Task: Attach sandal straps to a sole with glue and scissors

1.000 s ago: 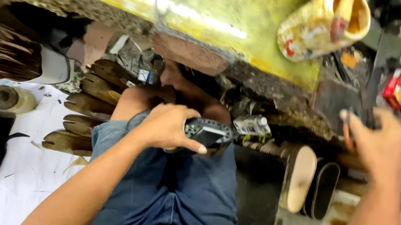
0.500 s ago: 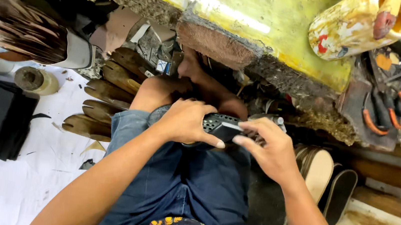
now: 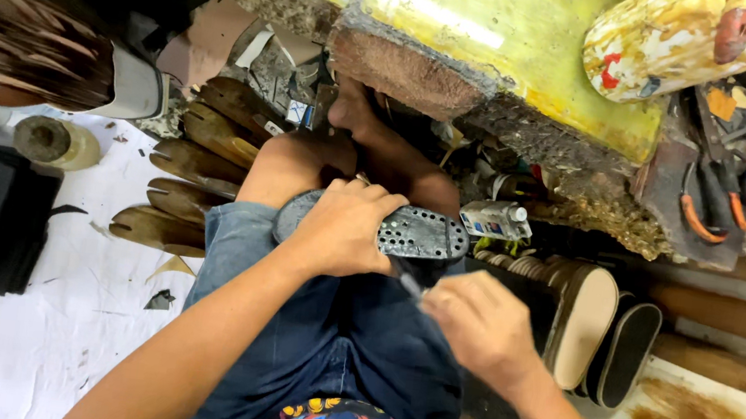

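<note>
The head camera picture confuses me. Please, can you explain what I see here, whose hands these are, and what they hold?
The camera sits on a person's head and looks down, so you see their own arms, lap and bare knee. The left hand presses a dark shoe sole, dotted with small bumps, against the lap. The right hand pinches a thin tool near the sole's edge; what kind of tool is too small to tell. Around them: brown leather pieces on white paper, more soles standing on edge, orange-handled scissors, and a yellow workbench stained with glue.
</note>
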